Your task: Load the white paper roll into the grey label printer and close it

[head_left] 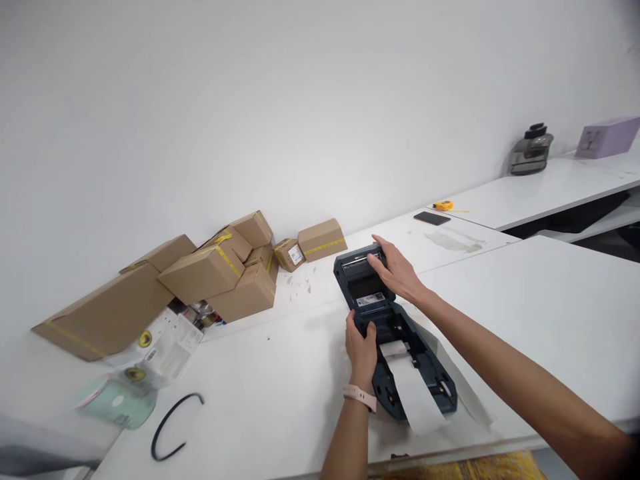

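A dark label printer (434, 363) lies on the white table with its lid (356, 272) swung up. My right hand (397, 270) grips the lid's upper right edge, the thumb on its inner face. Beside the hinge, my left hand (361, 347) is closed around the left side of the body, with its thumb over the rim. A white paper strip (414, 393) runs out of the printer's inside and over its front edge. The fingers under the lid and body are partly hidden.
Cardboard boxes (200, 273) are piled against the wall at left, near a mint-green package (120, 402) and a black curved strip (159, 430). Farther right lie a black phone-like slab (431, 218) and a yellow tape measure (443, 205). A dark jug (531, 152) stands behind.
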`<state>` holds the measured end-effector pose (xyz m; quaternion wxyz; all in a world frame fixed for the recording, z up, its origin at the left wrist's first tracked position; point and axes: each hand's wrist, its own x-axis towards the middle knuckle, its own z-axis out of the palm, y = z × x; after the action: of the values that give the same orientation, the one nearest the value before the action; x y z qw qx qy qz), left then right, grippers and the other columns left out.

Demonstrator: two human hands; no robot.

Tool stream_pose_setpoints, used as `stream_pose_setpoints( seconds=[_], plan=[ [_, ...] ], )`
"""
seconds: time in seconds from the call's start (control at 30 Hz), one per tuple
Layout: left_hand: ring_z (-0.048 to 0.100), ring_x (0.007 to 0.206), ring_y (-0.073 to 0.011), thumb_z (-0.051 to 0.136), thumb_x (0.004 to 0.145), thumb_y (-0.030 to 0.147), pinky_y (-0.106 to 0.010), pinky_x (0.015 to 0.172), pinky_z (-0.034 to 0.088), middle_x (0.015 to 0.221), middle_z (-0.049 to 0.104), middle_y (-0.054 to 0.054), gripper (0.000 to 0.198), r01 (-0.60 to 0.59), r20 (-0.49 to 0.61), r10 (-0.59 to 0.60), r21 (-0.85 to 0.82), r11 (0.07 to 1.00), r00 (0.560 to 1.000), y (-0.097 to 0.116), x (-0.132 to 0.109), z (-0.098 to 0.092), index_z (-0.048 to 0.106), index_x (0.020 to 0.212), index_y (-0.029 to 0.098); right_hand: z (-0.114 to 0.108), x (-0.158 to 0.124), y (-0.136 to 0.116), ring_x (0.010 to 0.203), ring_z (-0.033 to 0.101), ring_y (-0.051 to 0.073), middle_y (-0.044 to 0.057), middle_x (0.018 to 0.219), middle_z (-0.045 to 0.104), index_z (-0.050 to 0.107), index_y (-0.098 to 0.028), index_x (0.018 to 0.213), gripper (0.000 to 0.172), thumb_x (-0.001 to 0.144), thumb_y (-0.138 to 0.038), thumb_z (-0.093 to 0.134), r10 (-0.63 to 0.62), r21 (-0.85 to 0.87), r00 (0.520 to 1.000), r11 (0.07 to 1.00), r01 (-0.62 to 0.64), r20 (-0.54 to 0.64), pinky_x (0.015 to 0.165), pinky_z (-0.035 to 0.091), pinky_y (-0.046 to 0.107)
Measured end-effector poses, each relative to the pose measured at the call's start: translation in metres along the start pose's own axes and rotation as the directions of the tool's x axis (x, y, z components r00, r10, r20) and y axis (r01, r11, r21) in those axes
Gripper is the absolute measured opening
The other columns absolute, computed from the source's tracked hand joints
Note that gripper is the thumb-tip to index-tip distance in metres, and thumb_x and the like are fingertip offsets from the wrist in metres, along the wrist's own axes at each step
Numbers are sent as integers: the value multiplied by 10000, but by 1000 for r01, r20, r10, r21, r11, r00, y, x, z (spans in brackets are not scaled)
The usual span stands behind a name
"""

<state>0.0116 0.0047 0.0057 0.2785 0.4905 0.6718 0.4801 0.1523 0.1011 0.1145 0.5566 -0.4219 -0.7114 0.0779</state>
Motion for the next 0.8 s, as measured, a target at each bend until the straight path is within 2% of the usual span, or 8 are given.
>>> stream_pose_setpoints(
  seconds=[0.1,0.2,0.27,0.37,0.43,0.5,0.67,0.8],
  plan=[
    [467,1387,-288,565,899,414,-396,1131,364,1485,522,-154,548,-34,-8,34,32,999,999,-3,-1,-1,483,1383,169,-7,-14,-2,1335,456,340,182,1429,507,426,-181,1433,500,1003,-435,408,-64,-72,997,995,62,-30,1080,392,553],
    [520,1340,-278,555,902,417,-383,1106,391,1416,588,-149,525,-66,-22,68,53,996,997,-5,-1,-1,502,1362,170,-12,-52,0,1055,617,269,139,1099,679,636,-196,1101,356,1035,-325,311,-189,-117,965,970,212,184,956,471,453],
    [545,1313,-274,555,898,395,-380,1091,406,1388,612,-140,492,-72,-31,74,64,995,997,-6,0,0,520,1339,179,-9,-77,6,790,645,217,63,809,697,665,-225,839,369,1024,-302,355,-243,-89,892,951,297,382,854,506,402],
    [554,1301,-280,541,898,351,-395,1082,415,1378,616,-148,469,-63,-37,66,78,995,997,-7,2,1,526,1331,171,4,-105,18,691,639,209,20,600,657,651,-226,645,378,969,-248,457,-282,-58,774,923,380,567,981,456,464],
    [558,1296,-276,529,902,333,-393,1080,420,1378,615,-149,474,-61,-34,64,81,995,997,-7,2,1,514,1346,167,14,-114,23,738,654,230,33,585,669,669,-218,614,355,923,-193,497,-278,-59,715,911,408,642,1100,338,534],
    [561,1293,-267,519,908,325,-382,1083,420,1392,606,-148,484,-66,-27,69,82,994,997,-6,1,1,499,1364,162,20,-118,25,760,660,239,52,617,696,698,-211,626,334,898,-161,509,-260,-63,671,907,416,695,1140,268,558],
    [476,1387,-232,451,934,263,-340,1126,375,1526,484,-125,532,-102,-19,104,84,991,994,-4,-1,0,409,1455,165,12,-116,20,846,667,284,110,739,740,728,-188,717,369,951,-276,457,-193,-53,600,929,367,777,1050,342,611],
    [431,1426,-220,375,958,235,-344,1136,359,1581,412,-106,563,-126,10,125,100,987,992,-2,-3,-2,329,1517,182,-6,-103,17,879,688,281,70,798,752,730,-209,851,223,904,-333,553,-162,-1,546,958,285,822,1043,364,620]
  ],
)
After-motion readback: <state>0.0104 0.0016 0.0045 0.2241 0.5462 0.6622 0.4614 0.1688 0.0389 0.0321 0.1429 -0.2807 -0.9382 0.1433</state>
